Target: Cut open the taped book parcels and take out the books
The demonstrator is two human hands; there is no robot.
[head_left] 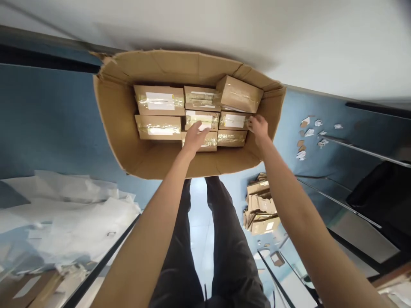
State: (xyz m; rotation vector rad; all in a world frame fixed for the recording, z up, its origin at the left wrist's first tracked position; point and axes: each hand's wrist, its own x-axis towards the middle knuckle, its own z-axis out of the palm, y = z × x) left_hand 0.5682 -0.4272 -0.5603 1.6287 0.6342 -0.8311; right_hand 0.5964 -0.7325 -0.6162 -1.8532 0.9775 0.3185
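Observation:
A large open carton (160, 164) holds several small cardboard boxes, sealed with shiny tape and bearing white labels. My left hand (195, 137) reaches over the near rim, its thumb and fingers apart, above the labelled box in the middle (205, 115) and the taped box nearer me (208, 144). Whether it touches them I cannot tell. My right hand (257, 125) is at the right end of another labelled box (234, 121), fingers curled in at its edge. What lies between those fingertips is too small to make out. Behind it, one box (241, 93) sits tilted on top of others.
A pale wall or panel (205, 25) runs behind the carton. White packing sheets (80, 218) lie at left. Flattened cardboard (261, 205) is stacked on the blue floor at right, near scattered paper scraps (309, 132). Metal legs (349, 149) stand further right.

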